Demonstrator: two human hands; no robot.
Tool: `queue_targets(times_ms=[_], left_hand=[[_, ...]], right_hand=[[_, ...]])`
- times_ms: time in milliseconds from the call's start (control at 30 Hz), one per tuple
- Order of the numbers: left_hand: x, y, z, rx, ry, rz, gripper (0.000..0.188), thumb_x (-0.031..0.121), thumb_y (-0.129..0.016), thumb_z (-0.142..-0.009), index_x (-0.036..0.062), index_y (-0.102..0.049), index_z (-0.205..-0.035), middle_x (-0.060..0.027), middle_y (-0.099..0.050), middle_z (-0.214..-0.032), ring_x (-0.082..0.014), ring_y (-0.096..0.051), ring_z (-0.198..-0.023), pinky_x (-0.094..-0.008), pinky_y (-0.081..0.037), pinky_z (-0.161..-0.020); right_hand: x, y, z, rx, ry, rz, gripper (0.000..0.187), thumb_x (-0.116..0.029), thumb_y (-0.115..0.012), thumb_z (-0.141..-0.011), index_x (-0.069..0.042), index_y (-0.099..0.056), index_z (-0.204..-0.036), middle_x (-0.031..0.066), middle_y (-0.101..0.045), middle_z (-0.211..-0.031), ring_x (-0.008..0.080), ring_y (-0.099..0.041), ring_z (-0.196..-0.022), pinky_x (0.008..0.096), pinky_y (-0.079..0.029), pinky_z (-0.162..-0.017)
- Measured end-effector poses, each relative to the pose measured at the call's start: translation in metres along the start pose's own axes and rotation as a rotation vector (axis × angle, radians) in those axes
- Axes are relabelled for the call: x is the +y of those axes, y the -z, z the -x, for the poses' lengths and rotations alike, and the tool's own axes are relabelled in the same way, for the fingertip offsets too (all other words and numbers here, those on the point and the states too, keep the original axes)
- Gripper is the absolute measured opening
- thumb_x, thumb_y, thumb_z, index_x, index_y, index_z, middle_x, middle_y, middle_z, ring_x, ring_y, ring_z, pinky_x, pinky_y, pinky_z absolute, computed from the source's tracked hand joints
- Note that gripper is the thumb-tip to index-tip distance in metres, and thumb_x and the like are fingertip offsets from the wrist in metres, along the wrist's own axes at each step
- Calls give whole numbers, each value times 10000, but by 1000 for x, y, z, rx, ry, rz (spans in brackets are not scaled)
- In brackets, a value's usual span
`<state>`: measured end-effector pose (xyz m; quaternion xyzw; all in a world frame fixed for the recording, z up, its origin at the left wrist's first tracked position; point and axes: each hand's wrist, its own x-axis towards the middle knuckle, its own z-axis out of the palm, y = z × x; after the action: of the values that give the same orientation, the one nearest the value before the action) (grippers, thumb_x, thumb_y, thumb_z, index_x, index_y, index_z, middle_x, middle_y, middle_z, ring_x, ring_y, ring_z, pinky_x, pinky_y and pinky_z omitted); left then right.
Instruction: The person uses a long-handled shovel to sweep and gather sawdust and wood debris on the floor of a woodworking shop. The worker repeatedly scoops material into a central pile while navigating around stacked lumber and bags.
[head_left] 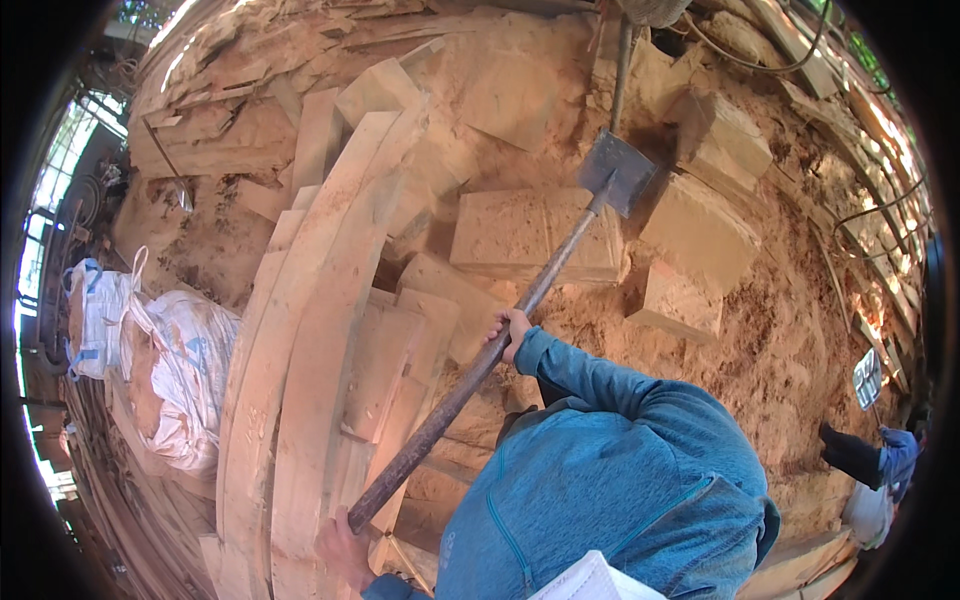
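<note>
Sawdusty ground (790,380); left hand (345,550), right hand (514,336): fingers curled round shovel (440,413), left sleeve (392,588) cut off.

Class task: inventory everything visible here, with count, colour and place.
Shovel: one, brown and dark grey, centre
Wooden blocks: several, tan, centre and upper right
Long boards: several, tan, left of the shovel
Loose debris: uncounted, reddish tan, right
Sacks: apparently two, white with blue, left
Pole: one, greyish brown, top
Cable: at least one, dark, upper right
Slim tool: one, metallic, upper left
Flat object: one, grey, right edge
Other person: one, blue and dark clothing, right edge
Jacket: one, blue, bottom
Left hand: one, bare, on the shovel's rear end
Right hand: one, bare, farther up it
</note>
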<state>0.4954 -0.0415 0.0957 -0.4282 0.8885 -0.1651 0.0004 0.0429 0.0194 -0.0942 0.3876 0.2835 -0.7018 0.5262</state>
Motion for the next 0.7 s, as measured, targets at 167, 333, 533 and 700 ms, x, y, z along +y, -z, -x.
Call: queue_targets(times_ms=[167, 333, 533, 700], left_hand=[[28, 32, -51, 75, -18, -151, 510, 218, -815, -522, 184, -624, -993, -37, -468, -721, -239, -538, -685, -406, -405, -606], [92, 107, -109, 170, -16, -320, 375, 76, -680, -681, 175, -655, -1041, -51, -466, -711, -240, -487, -609, -388, -388, -541], [179, 234, -218, 132, -101, -658, 278, 152, -579, -913, 175, -626, -1186, -74, -623, -835, -239, -578, -632, -395, -439, -528], [262, 282, -327, 258, -279, -715, 347, 104, -596, -870, 166, -614, -1211, -39, -596, -849, -226, -553, -645, -362, -436, -555]], right_hand=[[-43, -62, -21, -148, -95, -63, 165, -222, -511, -880, -153, -422, -760, -1, -379, -593, 182, -401, -533, 382, -424, -592], [-83, -136, -47, -280, -205, -29, 253, -197, -556, -845, -140, -398, -656, -8, -388, -559, 163, -413, -531, 363, -424, -584], [-120, -234, -93, -442, -470, -159, 285, -187, -574, -868, -115, -416, -642, -1, -410, -561, 148, -419, -540, 320, -427, -595], [-170, -285, -151, -583, -566, -239, 308, -159, -578, -889, -113, -420, -627, 9, -439, -559, 160, -463, -550, 336, -458, -608]])
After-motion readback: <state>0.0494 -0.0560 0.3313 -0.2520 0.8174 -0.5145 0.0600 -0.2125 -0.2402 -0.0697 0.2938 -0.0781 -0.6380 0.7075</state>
